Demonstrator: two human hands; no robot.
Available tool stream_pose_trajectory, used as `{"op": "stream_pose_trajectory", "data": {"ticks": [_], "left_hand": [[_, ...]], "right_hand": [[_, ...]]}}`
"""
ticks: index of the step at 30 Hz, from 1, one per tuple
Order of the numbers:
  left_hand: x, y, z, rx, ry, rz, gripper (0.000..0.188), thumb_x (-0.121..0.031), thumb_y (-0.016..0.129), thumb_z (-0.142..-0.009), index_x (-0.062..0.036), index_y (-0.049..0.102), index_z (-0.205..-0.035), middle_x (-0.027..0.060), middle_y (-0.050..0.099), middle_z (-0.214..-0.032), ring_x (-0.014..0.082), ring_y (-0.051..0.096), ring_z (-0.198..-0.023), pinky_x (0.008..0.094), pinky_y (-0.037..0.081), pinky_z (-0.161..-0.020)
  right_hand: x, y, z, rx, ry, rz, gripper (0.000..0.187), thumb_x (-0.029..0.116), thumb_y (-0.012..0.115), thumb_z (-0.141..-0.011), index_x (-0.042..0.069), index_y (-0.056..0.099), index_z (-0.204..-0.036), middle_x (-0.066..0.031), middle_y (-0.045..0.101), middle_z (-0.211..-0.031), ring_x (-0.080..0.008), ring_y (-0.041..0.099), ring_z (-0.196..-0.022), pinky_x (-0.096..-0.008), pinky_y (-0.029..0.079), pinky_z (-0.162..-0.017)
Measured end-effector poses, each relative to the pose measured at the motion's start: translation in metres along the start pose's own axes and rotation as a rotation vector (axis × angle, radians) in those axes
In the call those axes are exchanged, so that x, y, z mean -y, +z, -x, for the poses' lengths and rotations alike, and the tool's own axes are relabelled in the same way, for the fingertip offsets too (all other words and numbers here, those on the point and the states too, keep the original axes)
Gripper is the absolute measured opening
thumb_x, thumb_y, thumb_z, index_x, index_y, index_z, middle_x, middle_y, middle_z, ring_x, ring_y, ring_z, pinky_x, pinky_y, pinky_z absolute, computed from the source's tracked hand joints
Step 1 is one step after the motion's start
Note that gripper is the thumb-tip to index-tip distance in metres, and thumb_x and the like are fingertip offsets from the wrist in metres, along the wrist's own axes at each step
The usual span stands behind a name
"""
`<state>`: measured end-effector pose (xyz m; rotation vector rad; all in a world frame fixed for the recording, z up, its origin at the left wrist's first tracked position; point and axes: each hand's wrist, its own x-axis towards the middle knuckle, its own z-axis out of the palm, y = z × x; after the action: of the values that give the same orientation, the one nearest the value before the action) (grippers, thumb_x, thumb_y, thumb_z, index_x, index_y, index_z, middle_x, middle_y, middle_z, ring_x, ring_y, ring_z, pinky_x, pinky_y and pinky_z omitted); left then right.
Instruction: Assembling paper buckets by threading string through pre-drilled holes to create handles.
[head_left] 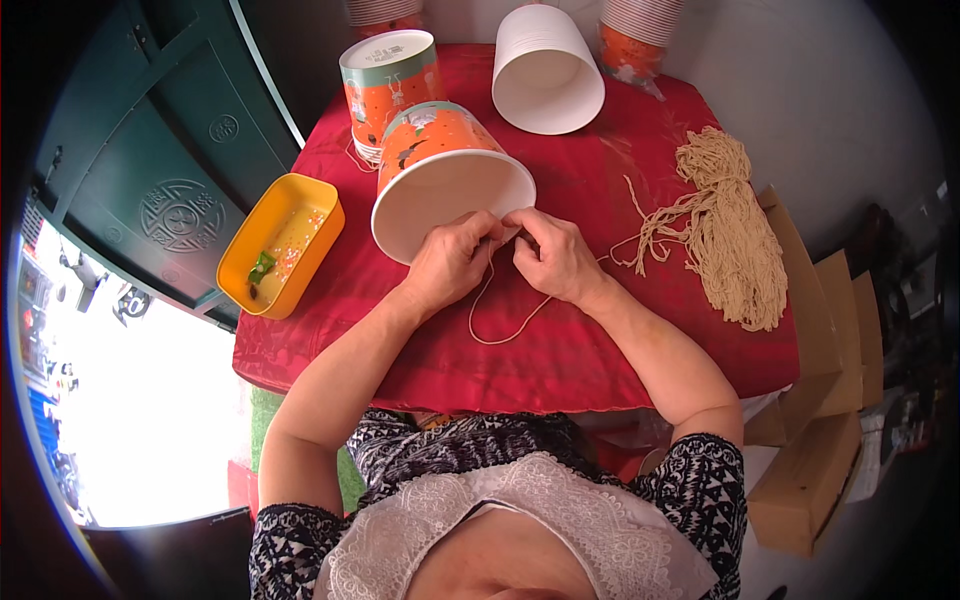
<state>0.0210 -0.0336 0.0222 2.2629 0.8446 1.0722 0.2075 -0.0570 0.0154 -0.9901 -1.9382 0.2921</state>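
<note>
An orange paper bucket (440,135) with a green band lies tipped on the red-covered table, its white mouth toward me. My left hand (458,258) is closed at the bucket's lower right rim, thumb and finger pinching a beige string. Right beside it, my right hand (552,252) pinches too, fingertips almost meeting those of the left. The string (497,341) hangs from the hands in a loop on the cloth. What exactly sits between the fingertips is partly hidden by them. To the right lies a thick bundle of beige string (735,240), loose ends spreading toward my right hand.
Behind the bucket stands an upside-down stack of orange buckets (390,80). A white bucket (547,75) lies at the back, near more stacked buckets (638,40). A yellow tray (282,245) with small bits sits at the left; cardboard boxes (810,470) stand right of the table.
</note>
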Motion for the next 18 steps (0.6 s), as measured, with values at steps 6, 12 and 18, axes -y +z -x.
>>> {"op": "stream_pose_trajectory", "data": {"ticks": [6,12,18], "left_hand": [[0.0025,0.0002,0.0002,0.016,0.018,-0.003,0.008,-0.002,0.064,-0.085,-0.0022,0.057,-0.089,0.0144,0.066,-0.088,0.0348,0.065,-0.083,0.0408,0.051,-0.070],[0.0023,0.0001,0.0010,0.008,0.010,0.003,0.007,-0.002,0.064,-0.085,-0.0019,0.058,-0.089,0.0142,0.066,-0.085,0.0340,0.065,-0.081,0.0401,0.051,-0.069],[0.0042,0.0010,0.0004,-0.003,0.002,-0.008,0.007,-0.002,0.064,-0.085,-0.0025,0.059,-0.089,0.0136,0.066,-0.084,0.0332,0.065,-0.079,0.0398,0.051,-0.068]], "right_hand": [[-0.0002,0.0009,0.0000,-0.026,-0.009,-0.024,0.025,-0.003,0.056,-0.078,-0.003,0.059,-0.103,-0.0221,0.067,-0.092,-0.0372,0.067,-0.081,-0.0417,0.056,-0.069],[0.0017,-0.0027,-0.0004,0.041,0.049,-0.069,0.015,-0.001,0.062,-0.081,-0.002,0.058,-0.095,-0.0200,0.067,-0.087,-0.0367,0.067,-0.080,-0.0409,0.055,-0.067],[-0.0038,-0.0009,0.0007,0.030,0.015,-0.047,0.013,-0.002,0.064,-0.083,-0.001,0.058,-0.094,-0.0152,0.066,-0.085,-0.0283,0.067,-0.076,-0.0352,0.053,-0.065]]}}
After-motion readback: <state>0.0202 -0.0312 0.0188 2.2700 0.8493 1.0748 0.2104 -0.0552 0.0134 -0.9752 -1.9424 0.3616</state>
